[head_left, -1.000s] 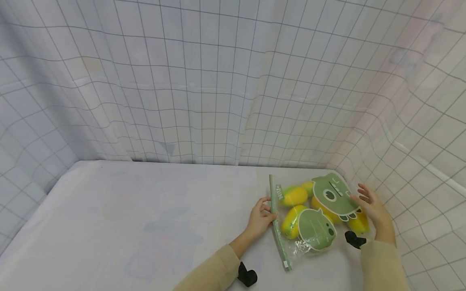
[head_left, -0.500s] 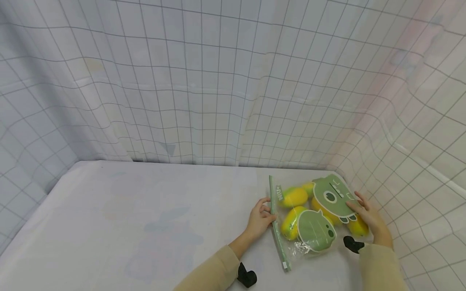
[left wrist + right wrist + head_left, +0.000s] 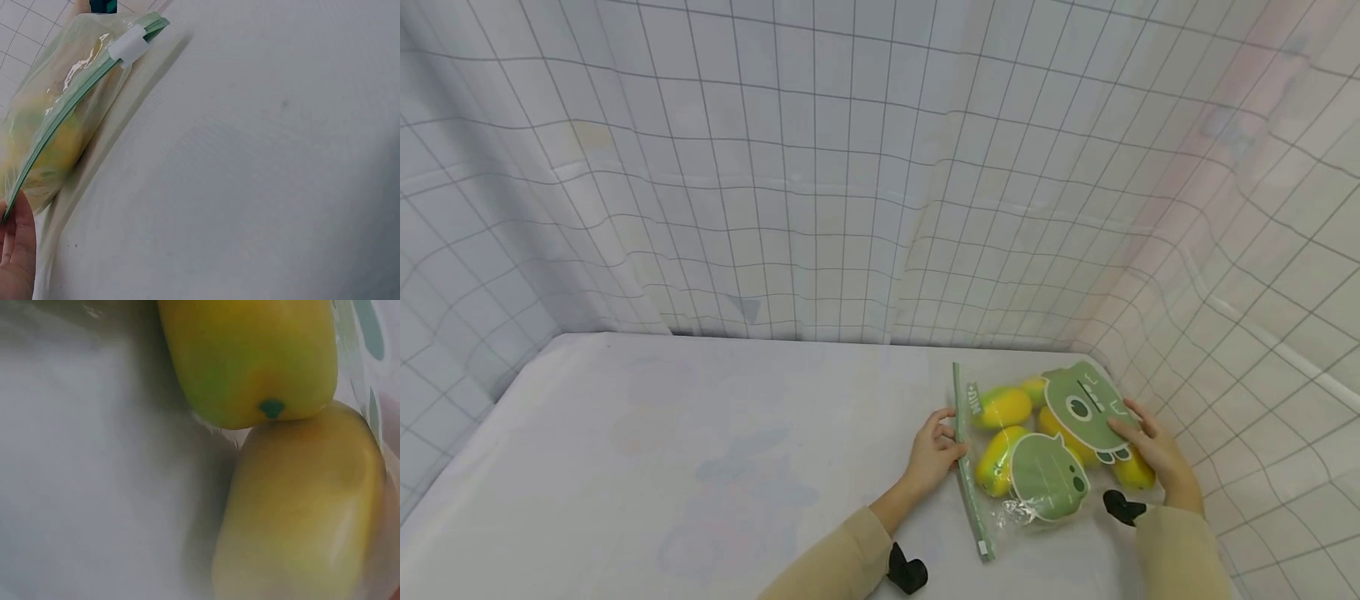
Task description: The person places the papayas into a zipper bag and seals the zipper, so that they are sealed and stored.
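Observation:
A clear slider zip bag (image 3: 1026, 527) with green dinosaur-like prints lies at the right of the table, holding several yellow-green mangoes (image 3: 1007, 408). My left hand (image 3: 931, 454) pinches the bag's green zip edge (image 3: 973, 508) near its middle. In the left wrist view the fingers (image 3: 24, 240) meet that edge, and the white slider (image 3: 129, 45) sits near its far end. My right hand (image 3: 1161, 454) grips the bag's right end, thumb over the larger print. Up close, the right wrist view shows two mangoes (image 3: 294, 506) inside the plastic, one against the other.
The white-covered table (image 3: 737, 458) stretches away to the left. Grid-patterned curtains (image 3: 850, 208) hang behind it, and another curtain side (image 3: 1262, 400) stands close to my right hand. A black strap piece (image 3: 907, 569) sticks out at the left sleeve.
My right hand has come down and left onto the bag's right end, its raised fingers now closed on it. The bag has shifted very slightly left; my left hand keeps its hold.

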A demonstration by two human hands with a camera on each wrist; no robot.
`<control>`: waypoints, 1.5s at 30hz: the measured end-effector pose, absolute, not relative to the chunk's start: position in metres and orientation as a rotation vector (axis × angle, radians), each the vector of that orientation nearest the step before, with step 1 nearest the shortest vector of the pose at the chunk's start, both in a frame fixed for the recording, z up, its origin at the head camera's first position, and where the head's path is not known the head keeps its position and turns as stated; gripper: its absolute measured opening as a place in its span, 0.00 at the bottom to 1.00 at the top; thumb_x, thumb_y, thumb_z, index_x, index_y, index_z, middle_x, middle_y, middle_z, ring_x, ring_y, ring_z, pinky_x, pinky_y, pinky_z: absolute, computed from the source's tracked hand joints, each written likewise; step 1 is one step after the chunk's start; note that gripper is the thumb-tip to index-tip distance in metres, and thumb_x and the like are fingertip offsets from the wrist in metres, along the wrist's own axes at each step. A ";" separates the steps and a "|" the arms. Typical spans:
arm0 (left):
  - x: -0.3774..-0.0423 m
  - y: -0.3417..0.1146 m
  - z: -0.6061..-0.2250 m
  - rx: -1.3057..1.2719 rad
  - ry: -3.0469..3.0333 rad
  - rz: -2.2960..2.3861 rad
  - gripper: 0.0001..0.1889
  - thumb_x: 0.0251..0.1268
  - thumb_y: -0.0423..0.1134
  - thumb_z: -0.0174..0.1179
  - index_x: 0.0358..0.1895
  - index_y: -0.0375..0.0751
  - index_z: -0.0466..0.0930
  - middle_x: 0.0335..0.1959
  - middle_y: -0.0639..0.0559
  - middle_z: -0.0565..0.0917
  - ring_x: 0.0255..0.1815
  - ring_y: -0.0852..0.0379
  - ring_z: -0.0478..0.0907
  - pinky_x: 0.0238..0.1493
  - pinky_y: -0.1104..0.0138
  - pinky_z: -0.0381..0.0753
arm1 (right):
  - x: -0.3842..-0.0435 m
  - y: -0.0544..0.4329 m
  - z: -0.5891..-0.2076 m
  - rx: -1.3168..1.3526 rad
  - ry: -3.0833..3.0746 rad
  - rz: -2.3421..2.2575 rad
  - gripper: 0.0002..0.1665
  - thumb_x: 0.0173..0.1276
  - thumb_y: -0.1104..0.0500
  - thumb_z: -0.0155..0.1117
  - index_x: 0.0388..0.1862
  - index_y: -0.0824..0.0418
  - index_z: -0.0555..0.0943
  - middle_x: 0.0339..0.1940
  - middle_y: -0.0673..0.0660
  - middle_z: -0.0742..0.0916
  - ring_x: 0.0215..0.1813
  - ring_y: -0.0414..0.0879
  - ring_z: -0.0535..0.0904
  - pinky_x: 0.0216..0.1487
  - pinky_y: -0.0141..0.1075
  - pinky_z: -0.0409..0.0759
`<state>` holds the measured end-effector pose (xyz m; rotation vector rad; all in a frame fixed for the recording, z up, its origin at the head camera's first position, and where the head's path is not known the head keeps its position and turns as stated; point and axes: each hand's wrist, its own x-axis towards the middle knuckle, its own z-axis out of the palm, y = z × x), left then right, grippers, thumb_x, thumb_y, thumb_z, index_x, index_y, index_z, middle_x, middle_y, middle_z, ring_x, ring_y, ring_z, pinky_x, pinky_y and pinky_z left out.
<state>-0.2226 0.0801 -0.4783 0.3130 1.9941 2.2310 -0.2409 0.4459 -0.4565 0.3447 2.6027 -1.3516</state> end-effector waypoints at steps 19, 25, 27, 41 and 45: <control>-0.225 0.043 -0.476 0.314 1.947 2.214 0.27 0.54 0.22 0.58 0.59 0.31 0.64 0.36 0.32 0.76 0.24 0.61 0.75 0.27 0.62 0.81 | -0.236 0.415 -0.452 0.305 2.720 -1.407 0.46 0.65 0.41 0.55 0.72 0.60 0.49 0.65 0.72 0.62 0.50 0.50 0.69 0.49 0.34 0.68; -0.237 0.022 -0.493 0.320 1.959 2.204 0.29 0.55 0.25 0.59 0.62 0.35 0.62 0.34 0.40 0.77 0.25 0.62 0.76 0.26 0.68 0.79 | -0.231 0.391 -0.453 0.318 2.684 -1.495 0.45 0.64 0.43 0.57 0.72 0.59 0.51 0.64 0.69 0.63 0.38 0.31 0.70 0.39 0.20 0.70; -0.241 0.013 -0.499 0.322 1.967 2.198 0.30 0.55 0.26 0.60 0.63 0.36 0.62 0.34 0.43 0.77 0.25 0.63 0.77 0.27 0.67 0.80 | -0.230 0.381 -0.454 0.337 2.657 -1.563 0.45 0.63 0.44 0.58 0.72 0.59 0.52 0.65 0.69 0.62 0.37 0.29 0.70 0.38 0.20 0.71; -0.235 -0.077 -0.491 0.329 2.048 2.122 0.30 0.57 0.27 0.59 0.63 0.35 0.60 0.32 0.48 0.77 0.29 0.61 0.79 0.30 0.66 0.82 | -0.221 0.296 -0.453 0.338 2.584 -1.748 0.40 0.62 0.48 0.62 0.69 0.55 0.59 0.62 0.62 0.68 0.41 0.33 0.70 0.38 0.19 0.72; -0.233 -0.103 -0.488 0.335 2.074 2.085 0.30 0.57 0.28 0.59 0.64 0.34 0.58 0.33 0.47 0.76 0.29 0.60 0.79 0.31 0.65 0.82 | -0.216 0.272 -0.455 0.366 2.607 -1.745 0.37 0.61 0.49 0.64 0.67 0.55 0.63 0.54 0.60 0.71 0.37 0.37 0.69 0.35 0.21 0.72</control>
